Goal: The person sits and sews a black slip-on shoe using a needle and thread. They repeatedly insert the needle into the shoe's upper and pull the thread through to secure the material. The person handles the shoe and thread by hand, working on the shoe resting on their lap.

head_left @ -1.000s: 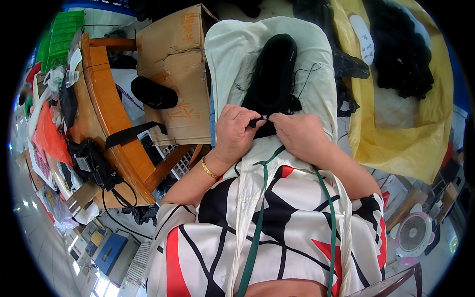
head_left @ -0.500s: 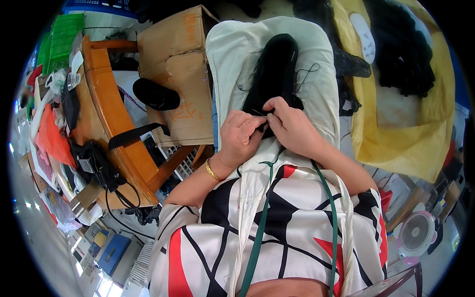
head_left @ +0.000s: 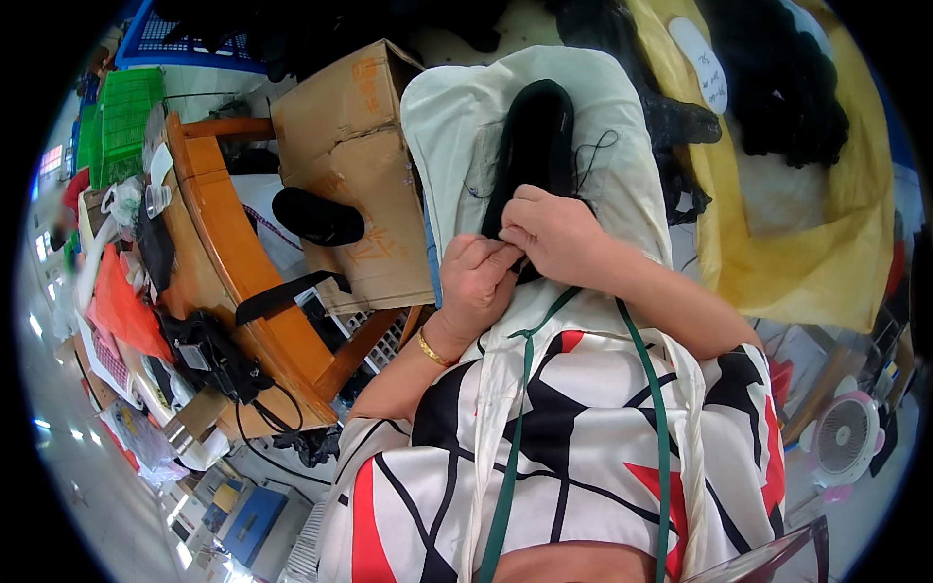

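Note:
A black cloth shoe [head_left: 542,131] lies on the white apron [head_left: 437,107] over my lap, its toe pointing away from me. My left hand [head_left: 476,282] is closed on the near end of the shoe, thumb and forefinger pinched together. Right beside it, my right hand [head_left: 554,238] bends over the shoe with fingertips pinched, meeting the left fingertips. Whatever lies between the fingertips is too small to make out. A loop of dark thread [head_left: 595,151] rests on the apron to the right of the shoe.
Left of my lap stands a cardboard box [head_left: 360,117] with another black shoe [head_left: 319,216] by it. A wooden chair frame [head_left: 209,209] is further left. On the right, yellow sheeting [head_left: 768,282] holds black pieces [head_left: 787,97] and a white sole-shaped piece [head_left: 698,63].
My right hand has shifted slightly left and up, its fingers now curled tighter against the left fingertips. The whole view has tilted a little; the shoe stays on the apron.

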`<state>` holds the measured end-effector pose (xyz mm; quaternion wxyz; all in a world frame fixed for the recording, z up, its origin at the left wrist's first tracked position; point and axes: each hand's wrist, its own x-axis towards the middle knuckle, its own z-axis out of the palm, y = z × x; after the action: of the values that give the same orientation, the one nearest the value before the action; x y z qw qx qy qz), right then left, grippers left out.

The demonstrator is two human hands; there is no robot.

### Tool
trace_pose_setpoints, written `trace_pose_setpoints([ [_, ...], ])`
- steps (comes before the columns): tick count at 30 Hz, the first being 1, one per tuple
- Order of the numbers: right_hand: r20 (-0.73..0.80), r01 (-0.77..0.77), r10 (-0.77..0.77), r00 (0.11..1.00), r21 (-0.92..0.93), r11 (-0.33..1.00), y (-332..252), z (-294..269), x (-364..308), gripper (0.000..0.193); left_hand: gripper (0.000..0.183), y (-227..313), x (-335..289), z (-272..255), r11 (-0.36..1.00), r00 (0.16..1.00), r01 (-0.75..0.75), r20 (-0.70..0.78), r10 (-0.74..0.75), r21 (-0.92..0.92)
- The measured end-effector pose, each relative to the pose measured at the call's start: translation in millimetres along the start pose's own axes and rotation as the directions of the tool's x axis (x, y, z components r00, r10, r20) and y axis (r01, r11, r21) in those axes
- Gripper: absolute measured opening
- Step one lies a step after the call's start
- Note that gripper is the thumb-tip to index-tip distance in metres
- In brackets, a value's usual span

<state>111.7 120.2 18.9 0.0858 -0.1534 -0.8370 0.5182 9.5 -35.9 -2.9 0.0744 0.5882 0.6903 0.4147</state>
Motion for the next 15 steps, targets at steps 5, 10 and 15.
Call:
trace_pose_setpoints([
  [5,-0.223,0.212,-0.211,0.952,-0.020,0.977,-10.9,4.5,21.8,0.013,0.034,-1.3,1.3,2.7,0.999,0.998,0.005,0.057,-0.002,-0.051],
  [10,0.307,-0.509,0.406,0.861,0.489,0.709,-30.9,-50.9,35.5,0.026,0.027,-1.2,6.3,0.6,0.982,0.985,0.158,0.092,-0.148,-0.103],
  [15,-0.088,0.030,0.016,0.996,0.492,0.870,-50.6,-142.1,78.5,0.042,0.015,2.5,7.0,-11.5,0.952,0.954,0.271,0.169,-0.247,-0.140],
])
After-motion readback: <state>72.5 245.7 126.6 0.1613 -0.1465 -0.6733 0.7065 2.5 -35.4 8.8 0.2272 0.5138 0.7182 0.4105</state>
